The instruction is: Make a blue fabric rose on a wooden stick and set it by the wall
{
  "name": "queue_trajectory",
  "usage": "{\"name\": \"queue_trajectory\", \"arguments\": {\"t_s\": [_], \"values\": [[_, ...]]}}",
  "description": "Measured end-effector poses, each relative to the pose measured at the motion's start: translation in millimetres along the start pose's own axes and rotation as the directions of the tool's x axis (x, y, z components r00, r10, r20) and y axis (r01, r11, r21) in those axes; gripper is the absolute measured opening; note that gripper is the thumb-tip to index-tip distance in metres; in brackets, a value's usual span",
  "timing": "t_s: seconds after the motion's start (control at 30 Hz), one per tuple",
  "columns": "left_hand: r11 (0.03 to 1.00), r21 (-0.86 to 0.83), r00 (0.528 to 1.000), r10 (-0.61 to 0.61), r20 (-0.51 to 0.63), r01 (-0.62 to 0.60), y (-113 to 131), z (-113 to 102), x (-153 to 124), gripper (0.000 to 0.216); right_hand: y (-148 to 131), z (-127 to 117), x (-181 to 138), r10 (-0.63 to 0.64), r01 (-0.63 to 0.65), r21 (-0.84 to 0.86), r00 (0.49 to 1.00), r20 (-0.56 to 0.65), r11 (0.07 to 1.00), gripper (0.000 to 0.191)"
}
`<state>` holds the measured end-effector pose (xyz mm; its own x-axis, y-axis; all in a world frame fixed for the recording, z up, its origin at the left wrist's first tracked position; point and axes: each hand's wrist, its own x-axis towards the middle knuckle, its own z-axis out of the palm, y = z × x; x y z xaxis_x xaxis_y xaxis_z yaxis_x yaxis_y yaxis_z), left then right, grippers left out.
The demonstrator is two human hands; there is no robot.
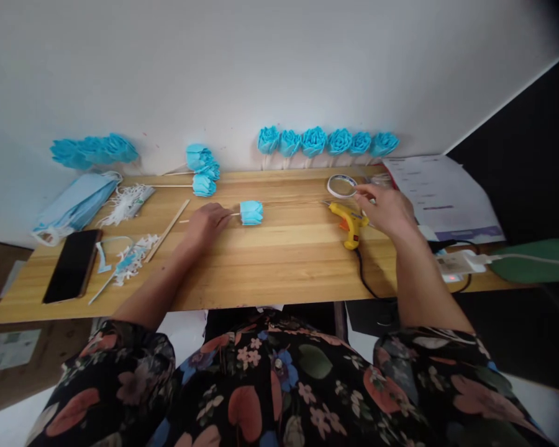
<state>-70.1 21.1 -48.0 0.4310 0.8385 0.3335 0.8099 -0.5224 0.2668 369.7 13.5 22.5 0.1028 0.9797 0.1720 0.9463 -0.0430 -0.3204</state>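
My left hand (207, 225) is closed around the thin wooden stick of a light-blue paper-like flower (251, 213). The flower lies sideways just right of my fingers, low over the wooden table. At the right, my right hand (386, 208) has its thumb and fingertips closed at the right edge of a roll of white tape (341, 185). Right below those fingers lies a yellow hot glue gun (349, 226), its nozzle pointing left and its cord running down over the table's front edge.
Finished blue flowers (313, 142) lean along the wall, with more flowers (202, 169) left of centre. At the left are face masks (77, 205), a phone (72, 266), loose white ear loops (127, 203) and a flat stick (168, 231). A printed sheet (442, 195) and white power strip (461, 262) lie right.
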Motion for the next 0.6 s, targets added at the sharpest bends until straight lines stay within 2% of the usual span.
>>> {"name": "queue_trajectory", "arguments": {"t_s": [0.2,0.3,0.37,0.53,0.6], "values": [[0.999,-0.027,1.0,-0.017,-0.003,0.017,-4,6,-4,0.039,10,-4,5,0.133,-0.125,-0.126,0.99,0.051,0.984,0.036],[0.999,-0.032,1.0,-0.028,-0.008,0.028,-3,5,-5,0.04,21,-3,9,0.143,-0.13,-0.163,0.987,0.075,0.978,0.038],[0.999,-0.043,0.999,-0.031,-0.01,0.03,-1,4,-5,0.04,29,1,14,0.126,-0.104,-0.2,0.987,0.103,0.974,0.04],[0.997,-0.074,0.999,-0.025,-0.047,0.021,-2,4,-8,0.042,40,14,30,-0.055,0.118,-0.301,0.976,0.212,0.946,0.05],[0.996,-0.083,0.999,-0.023,-0.046,0.019,-3,4,-9,0.043,39,16,36,-0.082,0.169,-0.342,0.963,0.256,0.924,0.051]]}}
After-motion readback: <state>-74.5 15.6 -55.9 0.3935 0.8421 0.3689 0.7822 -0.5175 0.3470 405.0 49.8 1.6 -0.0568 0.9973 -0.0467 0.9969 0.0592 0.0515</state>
